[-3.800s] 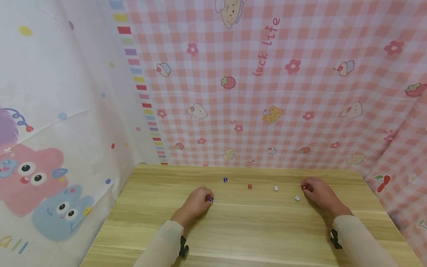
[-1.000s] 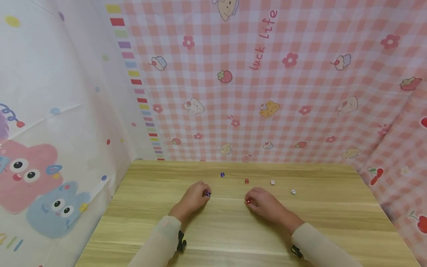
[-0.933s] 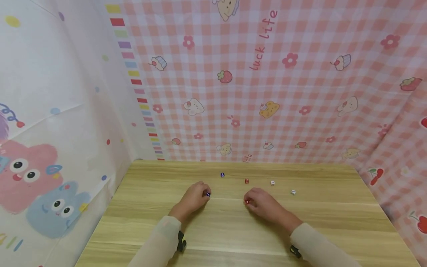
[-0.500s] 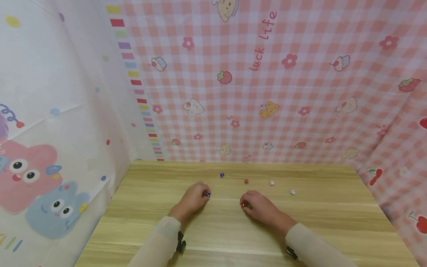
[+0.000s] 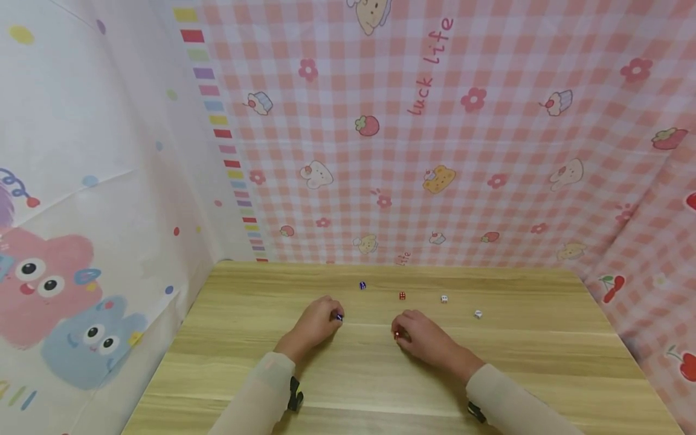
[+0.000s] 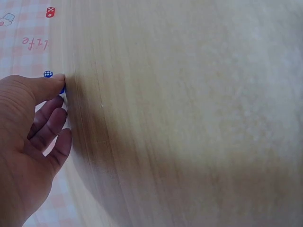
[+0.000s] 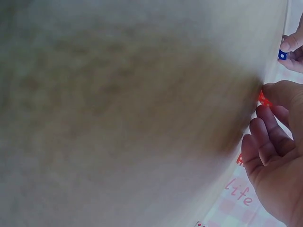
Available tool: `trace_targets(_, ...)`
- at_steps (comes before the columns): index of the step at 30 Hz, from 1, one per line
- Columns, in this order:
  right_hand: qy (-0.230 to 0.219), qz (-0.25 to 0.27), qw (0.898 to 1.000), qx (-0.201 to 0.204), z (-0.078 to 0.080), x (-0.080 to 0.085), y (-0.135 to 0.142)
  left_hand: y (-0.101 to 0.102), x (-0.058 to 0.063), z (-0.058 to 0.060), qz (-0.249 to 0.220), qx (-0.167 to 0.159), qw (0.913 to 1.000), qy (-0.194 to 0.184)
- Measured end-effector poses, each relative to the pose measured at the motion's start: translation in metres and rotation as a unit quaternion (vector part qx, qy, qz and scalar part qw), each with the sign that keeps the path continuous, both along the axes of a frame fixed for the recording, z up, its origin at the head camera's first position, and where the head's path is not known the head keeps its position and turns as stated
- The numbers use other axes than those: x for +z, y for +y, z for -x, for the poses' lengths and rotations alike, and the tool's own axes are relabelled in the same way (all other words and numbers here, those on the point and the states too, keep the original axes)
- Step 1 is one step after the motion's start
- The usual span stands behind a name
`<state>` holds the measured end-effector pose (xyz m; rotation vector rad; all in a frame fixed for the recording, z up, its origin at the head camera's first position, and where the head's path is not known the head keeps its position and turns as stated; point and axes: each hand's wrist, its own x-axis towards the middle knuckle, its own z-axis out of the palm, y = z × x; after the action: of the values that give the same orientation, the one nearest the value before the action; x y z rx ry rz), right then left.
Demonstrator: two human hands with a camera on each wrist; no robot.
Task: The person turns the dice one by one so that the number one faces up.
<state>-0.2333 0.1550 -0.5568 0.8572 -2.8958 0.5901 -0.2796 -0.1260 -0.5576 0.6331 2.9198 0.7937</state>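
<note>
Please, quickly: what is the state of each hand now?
Left hand: closed, holding a blue die.
Right hand: closed, holding a red die.

Yellowish wood-grain tabletop (image 5: 348,380). Four dice directly on it toward far edge, loose row, none touching; left to right: blue die (image 5: 362,285), red die (image 5: 402,296), white die (image 5: 444,299), second white die (image 5: 478,314) slightly nearer front.

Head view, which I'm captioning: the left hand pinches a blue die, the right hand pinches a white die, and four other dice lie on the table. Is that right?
Not quite: the right hand pinches a red die, not a white one, as the head and right wrist views show. The rest holds.
</note>
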Motion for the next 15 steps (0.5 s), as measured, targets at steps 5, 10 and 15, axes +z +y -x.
trace_targets(5,0.002,0.008,1.0,0.002,-0.002,0.003,0.002,0.0,0.0,0.0,0.002,0.0,1.0,0.002)
trace_targets(10,-0.006,0.002,1.0,-0.012,-0.002,0.008,0.008,0.0,-0.001,0.0,0.003,0.001,1.0,0.005)
trace_targets(15,-0.006,0.008,1.0,-0.02,-0.002,0.019,0.017,0.0,-0.001,0.0,0.002,0.0,1.0,0.006)
